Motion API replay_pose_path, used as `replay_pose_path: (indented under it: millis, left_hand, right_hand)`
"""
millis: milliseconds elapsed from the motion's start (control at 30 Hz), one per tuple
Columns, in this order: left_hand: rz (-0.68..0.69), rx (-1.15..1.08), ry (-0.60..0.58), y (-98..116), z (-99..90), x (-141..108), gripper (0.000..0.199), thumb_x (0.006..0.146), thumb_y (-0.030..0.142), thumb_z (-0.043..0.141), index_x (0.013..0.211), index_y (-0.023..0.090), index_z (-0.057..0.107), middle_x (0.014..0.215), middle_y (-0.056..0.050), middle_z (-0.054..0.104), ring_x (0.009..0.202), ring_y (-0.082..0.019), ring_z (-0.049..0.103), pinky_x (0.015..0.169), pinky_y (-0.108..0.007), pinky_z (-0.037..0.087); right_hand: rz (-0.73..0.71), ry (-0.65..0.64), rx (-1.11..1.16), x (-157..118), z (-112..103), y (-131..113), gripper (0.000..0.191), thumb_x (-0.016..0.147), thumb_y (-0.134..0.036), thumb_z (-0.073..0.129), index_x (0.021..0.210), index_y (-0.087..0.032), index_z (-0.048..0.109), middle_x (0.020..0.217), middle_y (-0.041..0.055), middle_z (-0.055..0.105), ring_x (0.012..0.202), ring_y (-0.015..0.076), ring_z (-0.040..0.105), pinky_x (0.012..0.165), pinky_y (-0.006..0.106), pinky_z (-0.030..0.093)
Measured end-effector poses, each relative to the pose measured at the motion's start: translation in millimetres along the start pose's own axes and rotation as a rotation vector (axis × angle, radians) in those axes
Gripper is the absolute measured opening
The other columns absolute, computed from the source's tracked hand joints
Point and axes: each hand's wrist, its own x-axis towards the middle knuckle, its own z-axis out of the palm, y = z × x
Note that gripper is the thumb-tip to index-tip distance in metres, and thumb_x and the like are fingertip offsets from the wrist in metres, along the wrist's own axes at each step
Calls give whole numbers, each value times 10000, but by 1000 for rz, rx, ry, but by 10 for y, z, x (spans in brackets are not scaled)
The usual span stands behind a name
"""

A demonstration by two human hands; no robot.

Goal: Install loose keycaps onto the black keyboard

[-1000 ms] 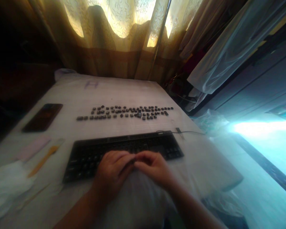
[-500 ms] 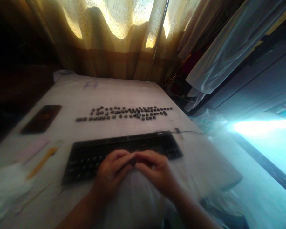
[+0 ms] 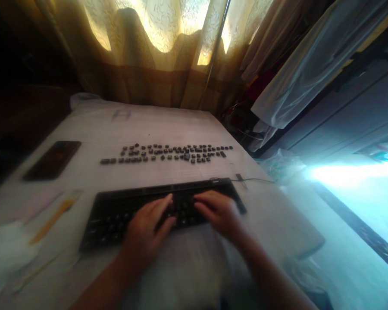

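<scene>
The left hand (image 3: 144,228) is holding its thumb and fingers apart over the middle of a keyboard, with nothing clear showing between them, while the right hand (image 3: 221,213) is curling its fingertips close together just beside it; blur is hiding whether those fingertips are pinching anything. At far left, a crumpled white cloth (image 3: 9,247) is lying on the pale table (image 3: 278,211), and next to it a flat pink thing (image 3: 35,203) and an orange handle (image 3: 51,221) are resting near each other, with a dark phone (image 3: 53,160) lying farther back. In the centre, the black keyboard (image 3: 183,211) is lying flat under both hands, its left end nearer the wearer; whether the hands are touching it is hard to tell. Behind it, many loose dark keys (image 3: 170,150) are spreading across the table in uneven rows. To the right, a thin cable (image 3: 252,179) is trailing from the keyboard's back edge. The keyboard is probably going to feel light and stiff, sliding easily if pushed, so its two short ends are offering the surest hold. The loose keys are likely being hard, nearly weightless and slippery, with breakable undersides; opposite side walls are giving fingertips the best purchase.
</scene>
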Motion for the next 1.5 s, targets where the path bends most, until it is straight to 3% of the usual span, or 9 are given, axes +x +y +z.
replay_pose_path:
  millis: [133,267,800,1200,1500]
  left_hand:
    - [-2,67,49,-98,-54,22,383,940,302,549,1318,239,560,1133,-75,724,1030,-227,693,896,-403,578]
    - [-7,87,79,-148,-100,47,349,941,305,537,1278,229,592,1133,-80,719,1012,-231,695,894,-410,576]
    - [-11,97,68,-153,-98,48,333,946,306,522,1256,226,612,1139,-84,718,1011,-233,693,900,-417,573]
    - [-1,112,33,-138,-65,41,316,955,296,508,1241,208,609,1121,-89,720,1003,-221,695,880,-397,581]
    - [6,103,12,-138,-37,35,329,951,299,510,1247,203,614,1119,-79,723,1001,-219,692,893,-390,573]
  right_hand:
    - [27,-210,-173,131,-129,264,159,866,-220,645,964,-209,770,915,69,750,825,192,694,770,316,524]
    - [31,-350,-283,184,-137,286,177,868,-221,658,1002,-222,775,941,62,743,830,175,689,764,289,503]
    - [1,-455,-336,289,-103,137,172,871,-200,666,1004,-208,775,971,69,739,872,186,678,796,292,484]
    - [-98,-650,-635,484,-141,-121,121,864,-195,667,824,-175,780,893,82,739,762,192,672,656,274,453]
    - [-113,-787,-823,623,-101,-278,226,903,-229,574,896,-135,779,917,120,753,781,220,702,643,272,470]
